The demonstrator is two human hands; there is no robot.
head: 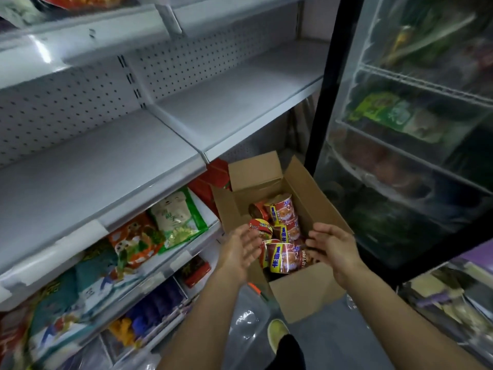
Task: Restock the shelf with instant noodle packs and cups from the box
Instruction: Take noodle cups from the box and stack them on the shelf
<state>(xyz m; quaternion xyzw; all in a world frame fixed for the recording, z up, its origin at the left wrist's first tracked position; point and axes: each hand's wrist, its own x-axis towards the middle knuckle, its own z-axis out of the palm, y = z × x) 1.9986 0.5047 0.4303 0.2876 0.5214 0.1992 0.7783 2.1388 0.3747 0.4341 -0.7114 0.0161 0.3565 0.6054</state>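
Reaching down over an open cardboard box (301, 182) on the floor, the left hand (241, 251) and the right hand (334, 247) hover on either side of the noodle cups (282, 222) packed inside, palms facing each other, fingers relaxed and gripping nothing. The nearest cup (284, 256) lies between the two hands, tipped on its side with its long axis running roughly left to right and its blue-and-yellow label facing up (the right fingertips sit just beside it, though I cannot tell if they touch). Another cup (260, 227) near the left hand shows its round red lid tilted toward the camera, while those further back (281, 209) also lie tumbled at angles. The box flaps stand open. Just to the left, a white shelf (93, 166) runs bare above lower tiers holding snack bags (176, 217). A glass-door fridge (413, 129) stands to the right of the box.
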